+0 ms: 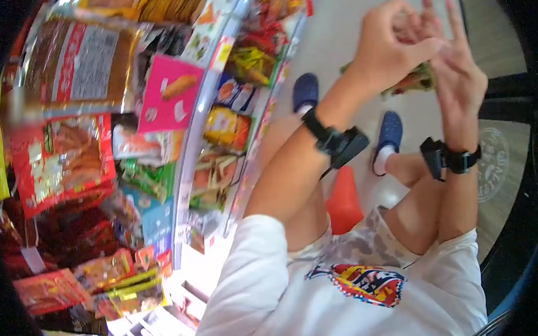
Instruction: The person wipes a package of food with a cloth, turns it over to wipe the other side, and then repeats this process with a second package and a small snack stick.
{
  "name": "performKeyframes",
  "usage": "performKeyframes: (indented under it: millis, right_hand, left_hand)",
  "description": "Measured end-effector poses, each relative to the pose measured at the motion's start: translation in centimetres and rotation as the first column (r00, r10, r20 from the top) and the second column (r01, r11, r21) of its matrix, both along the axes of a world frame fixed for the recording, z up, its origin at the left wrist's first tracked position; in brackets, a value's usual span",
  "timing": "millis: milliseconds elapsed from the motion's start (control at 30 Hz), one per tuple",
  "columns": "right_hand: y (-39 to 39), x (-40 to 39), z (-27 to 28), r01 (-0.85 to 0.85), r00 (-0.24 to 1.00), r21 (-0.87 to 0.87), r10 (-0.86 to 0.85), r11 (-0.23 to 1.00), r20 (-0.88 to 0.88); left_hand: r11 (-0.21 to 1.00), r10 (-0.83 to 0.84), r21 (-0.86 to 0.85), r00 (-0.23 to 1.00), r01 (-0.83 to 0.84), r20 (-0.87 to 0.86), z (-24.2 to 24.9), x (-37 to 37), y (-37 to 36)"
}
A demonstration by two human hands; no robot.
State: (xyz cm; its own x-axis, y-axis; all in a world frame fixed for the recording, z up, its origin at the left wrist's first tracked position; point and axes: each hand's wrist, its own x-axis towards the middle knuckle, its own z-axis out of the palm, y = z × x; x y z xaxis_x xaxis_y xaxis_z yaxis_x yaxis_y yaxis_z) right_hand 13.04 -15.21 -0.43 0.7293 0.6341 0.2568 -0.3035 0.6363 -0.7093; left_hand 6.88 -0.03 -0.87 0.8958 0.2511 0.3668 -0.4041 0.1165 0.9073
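Note:
My left hand (389,42) is raised at the upper right, its fingers curled and its thumb stretched across to my right hand (458,69). The two hands meet at the left thumb and fingertips. I cannot tell whether anything is pinched there. On my right hand two fingers point up and apart, and the palm shows. Behind my left wrist and between the hands appears a green and brown packet (418,80), partly covered. Each wrist wears a black strapped device, the left one (343,144) larger in view than the right one (443,158).
Shelves (190,141) of snack packets rise on the left, with a large brown pouch (84,62), a red packet (64,159) and a pink card (169,93). Blue clogs (390,132) rest on the pale floor (335,39). A red stool (344,204) shows between the legs.

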Motion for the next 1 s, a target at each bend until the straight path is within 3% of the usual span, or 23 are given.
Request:
performKeyframes:
  millis: [67, 100, 167, 233, 267, 300, 333, 367, 400, 433, 467, 500, 600, 700, 733, 767, 800, 867, 900, 933, 967, 1000]
  right_hand:
    - [-0.5, 0.3, 0.1, 0.059, 0.997, -0.062, -0.063, 0.996, -0.054]
    - [-0.7, 0.4, 0.2, 0.037, 0.996, -0.068, -0.042, 0.997, -0.080]
    - [-1.3, 1.0, 0.1, 0.093, 0.996, -0.142, -0.093, 0.985, 0.005]
    - [-2.5, 1.5, -1.7, 0.102, 0.995, -0.211, -0.097, 0.972, 0.033]
    - [-3.3, 0.5, -2.2, 0.427, 0.833, -0.387, -0.188, 0.817, 0.520]
    - [-4.1, -0.1, -2.6, 0.736, 0.466, -0.341, -0.073, 0.585, 0.882]
    - [-5.1, 0.4, -2.9, 0.819, 0.346, -0.317, 0.030, 0.479, 0.938]
    - [-7.7, 2.3, -3.6, 0.809, 0.363, -0.342, 0.052, 0.478, 0.930]
    - [-11.3, 4.5, -5.1, 0.815, 0.350, -0.413, 0.224, 0.406, 0.910]
    - [-11.1, 3.1, -5.6, 0.815, 0.347, -0.477, 0.383, 0.327, 0.856]
    - [-11.0, 1.1, -6.6, 0.592, 0.803, -0.797, -0.008, 0.117, 0.595]
    - [-11.3, 0.0, -7.7, 0.570, 0.820, -0.815, 0.001, 0.105, 0.573]
    - [-10.5, -1.6, -10.1, 0.544, 0.837, -0.824, -0.030, 0.159, 0.546]
    - [-10.8, 0.7, -6.9, 0.623, 0.779, -0.758, -0.065, 0.195, 0.624]
    - [-9.8, 1.0, -5.7, 0.654, 0.750, -0.704, -0.118, 0.276, 0.651]
    - [-8.2, 1.3, -5.0, 0.655, 0.742, -0.621, -0.210, 0.430, 0.637]
    - [-5.9, 1.0, -4.1, 0.600, 0.779, -0.525, -0.293, 0.603, 0.554]
    - [-0.8, -0.1, -2.5, 0.408, 0.899, -0.263, -0.335, 0.874, 0.282]
    - [1.3, -0.6, -1.7, 0.335, 0.934, -0.142, -0.308, 0.932, 0.181]
    - [3.0, -1.1, -0.8, 0.292, 0.951, -0.047, -0.285, 0.955, 0.118]
    - [4.0, -1.6, -0.3, 0.260, 0.961, 0.010, -0.260, 0.966, 0.095]
    - [3.9, -2.2, -0.9, 0.123, 0.943, 0.105, -0.149, 0.987, 0.297]
  left_hand:
    - [0.991, 0.106, 0.063, 0.987, -0.114, 0.119, -0.8, 0.5, -0.5]
    - [0.989, 0.127, 0.061, 0.988, -0.133, 0.092, -0.7, 0.3, -0.8]
    - [0.994, 0.017, -0.107, 0.970, 0.010, 0.241, -0.2, 0.2, -1.2]
    - [0.993, 0.087, -0.092, 0.982, -0.073, 0.167, 0.4, -0.8, -1.3]
    - [0.989, 0.140, -0.063, 0.983, -0.134, 0.116, 0.7, -1.1, -1.5]
    - [0.986, 0.155, -0.083, 0.983, -0.147, 0.099, 0.2, -0.6, -1.5]
    - [0.988, 0.113, -0.127, 0.978, -0.092, 0.173, -0.5, 0.2, -1.4]
    - [0.986, 0.070, -0.162, 0.967, -0.030, 0.245, -1.2, 0.8, -1.5]
    - [0.946, 0.316, -0.167, 0.910, -0.279, 0.270, -0.6, 0.0, -2.7]
    - [0.934, 0.358, -0.113, 0.896, -0.340, 0.263, -0.7, -0.3, -2.4]
    - [0.925, 0.379, -0.072, 0.890, -0.373, 0.252, -1.0, -1.0, -2.3]
    - [0.915, 0.399, -0.043, 0.883, -0.401, 0.248, -1.3, -1.6, -2.3]
    - [0.872, 0.447, 0.067, 0.845, -0.484, 0.295, -1.3, -2.5, -1.9]
    - [0.870, 0.440, 0.039, 0.811, -0.491, 0.385, 0.4, -0.8, -1.9]
    - [0.956, 0.288, -0.151, 0.900, -0.251, 0.327, 0.2, 0.6, -1.5]
    - [0.940, 0.108, -0.341, 0.951, -0.002, 0.291, -0.2, 1.4, -1.4]
    - [0.968, 0.076, -0.252, 0.970, -0.015, 0.233, -0.5, 0.4, -0.5]
    - [0.963, 0.133, -0.255, 0.979, -0.090, 0.154, -1.2, 0.4, -0.7]
    - [0.962, 0.176, -0.224, 0.981, -0.155, 0.077, -1.3, 0.2, -0.5]
    - [0.918, 0.392, 0.022, 0.916, -0.395, 0.084, 0.4, -3.2, -0.9]
    - [0.918, 0.394, 0.013, 0.915, -0.397, 0.084, 0.6, -3.3, -1.0]
    - [0.888, 0.459, -0.011, 0.884, -0.460, 0.086, 0.6, -3.2, -1.1]
